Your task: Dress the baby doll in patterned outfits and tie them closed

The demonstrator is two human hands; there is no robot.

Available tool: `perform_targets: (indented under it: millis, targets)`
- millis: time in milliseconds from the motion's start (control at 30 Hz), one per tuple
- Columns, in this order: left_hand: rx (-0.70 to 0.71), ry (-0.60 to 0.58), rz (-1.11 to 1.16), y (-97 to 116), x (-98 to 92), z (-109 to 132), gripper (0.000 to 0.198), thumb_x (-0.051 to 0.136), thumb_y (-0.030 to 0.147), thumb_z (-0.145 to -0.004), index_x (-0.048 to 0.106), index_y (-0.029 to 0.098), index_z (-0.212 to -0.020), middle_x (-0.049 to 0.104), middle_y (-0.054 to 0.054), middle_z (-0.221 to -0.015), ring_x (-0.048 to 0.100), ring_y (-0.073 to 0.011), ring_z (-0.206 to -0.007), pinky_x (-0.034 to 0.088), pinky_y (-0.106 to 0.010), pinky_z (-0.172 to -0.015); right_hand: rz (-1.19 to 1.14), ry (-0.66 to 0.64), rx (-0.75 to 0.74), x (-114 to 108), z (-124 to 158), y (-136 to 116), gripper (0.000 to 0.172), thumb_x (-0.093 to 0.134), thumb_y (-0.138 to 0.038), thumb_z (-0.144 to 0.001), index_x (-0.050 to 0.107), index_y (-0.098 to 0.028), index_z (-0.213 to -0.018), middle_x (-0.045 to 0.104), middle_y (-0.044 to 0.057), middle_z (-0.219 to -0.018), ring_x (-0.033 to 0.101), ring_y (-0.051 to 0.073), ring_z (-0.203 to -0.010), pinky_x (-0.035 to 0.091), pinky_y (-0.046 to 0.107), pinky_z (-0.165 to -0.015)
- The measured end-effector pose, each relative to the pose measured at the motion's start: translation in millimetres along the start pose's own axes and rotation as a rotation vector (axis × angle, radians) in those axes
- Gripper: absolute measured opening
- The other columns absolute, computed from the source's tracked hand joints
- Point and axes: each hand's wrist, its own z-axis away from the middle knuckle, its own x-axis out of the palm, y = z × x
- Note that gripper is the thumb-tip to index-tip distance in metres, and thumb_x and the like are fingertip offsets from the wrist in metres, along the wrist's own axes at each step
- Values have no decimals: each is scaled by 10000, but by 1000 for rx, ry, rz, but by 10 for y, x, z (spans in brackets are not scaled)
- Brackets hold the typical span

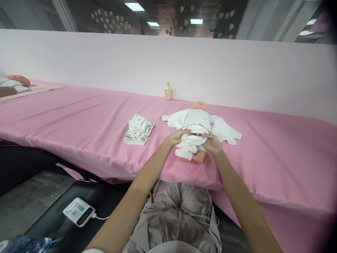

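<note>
Pink table (79,112): draped in cloth and running right across the view, with its far ends cut off at both sides.
Doll (193,121): on its back near the table's front edge, head at 12 o'clock and feet at 6. White clothes cover all but the top of the head and the feet. The face cannot be seen.
Left hand (179,136): on the doll's waist from 9 o'clock, fingers laid over the white garment. The thumb is hidden, so I cannot tell whether it pinches anything.
Right hand (212,142): on the waist from 3 o'clock, fingertips meeting the left's. Its grip cannot be told either.
Wrap (226,131): white, spread out at 3 o'clock of the doll and partly hidden beneath it.
Folded cloth (139,130): at 9 o'clock of the doll, apart from it.
Bottle (168,91): at 11 o'clock, against the wall, its label too small to read.
Second doll (15,82): far off at 10 o'clock, cut off by the frame.
Device (79,211): white and cabled, on a black seat at 7 o'clock, its print unreadable.
</note>
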Motion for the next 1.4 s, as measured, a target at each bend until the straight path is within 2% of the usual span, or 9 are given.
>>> perform_targets:
  millis: [200,300,533,767,867,967,1200,1300,1400]
  targets:
    - [-32,35,-45,-7,14,18,291,731,167,-692,483,134,-543,370,74,-399,380,-50,-369,348,-197,-434,85,-63,3,40,-60,6,212,623,-258,-630,591,-234,-838,262,-77,-470,364,133,-463,441,360,-677]
    - [-22,56,-48,-11,24,20,362,714,183,-713,428,149,-494,356,70,-394,369,-46,-368,341,-200,-434,264,24,-62,32,-85,21,321,667,-268,-622,577,-238,-929,415,-63,-534,433,145,-528,435,344,-683]
    - [12,104,-1,-29,-23,-9,397,691,232,-742,401,158,-481,401,45,-428,392,-48,-387,311,-196,-410,1413,497,-458,-446,-20,86,368,385,-301,-862,548,-158,-1160,613,132,-989,514,289,-983,389,462,-910]
    - [83,176,26,-3,-34,-27,296,694,207,-727,473,147,-540,495,33,-462,481,-74,-431,406,-207,-497,1862,130,-510,-432,13,135,458,385,-158,-841,482,-127,-1288,468,195,-1309,394,328,-1225,346,500,-984]
    - [139,228,36,17,-6,-13,201,683,196,-728,528,139,-614,550,25,-510,544,-95,-489,465,-225,-587,1813,-65,-602,-313,4,135,437,469,-257,-827,525,-111,-1235,508,199,-1265,430,332,-1197,335,490,-1006]
    - [199,235,1,53,49,28,159,712,173,-684,609,112,-789,652,-24,-681,628,-142,-650,497,-263,-704,1570,-25,-690,-266,4,179,505,600,-364,-736,555,-141,-1187,561,180,-1202,490,329,-1142,344,464,-1020]
    - [463,134,-785,347,302,314,424,687,80,-590,659,158,-1006,668,-43,-923,607,-188,-878,466,-243,-730,993,630,-644,-131,-15,243,530,658,-402,-727,518,-258,-1217,637,63,-1104,579,269,-1006,437,392,-895]
    - [388,-53,-1241,445,522,522,454,592,27,-590,687,188,-1004,633,-36,-952,585,-203,-904,445,-254,-758,1189,600,-594,-80,-52,250,551,624,-427,-746,519,-202,-1238,640,116,-1096,596,297,-972,455,387,-833]
    - [430,-9,-1632,507,752,690,432,572,31,-568,716,219,-929,569,-42,-887,532,-219,-910,415,-303,-799,1461,551,-625,-88,-87,275,480,561,-400,-790,550,-150,-1199,646,158,-1059,621,290,-885,471,349,-730]
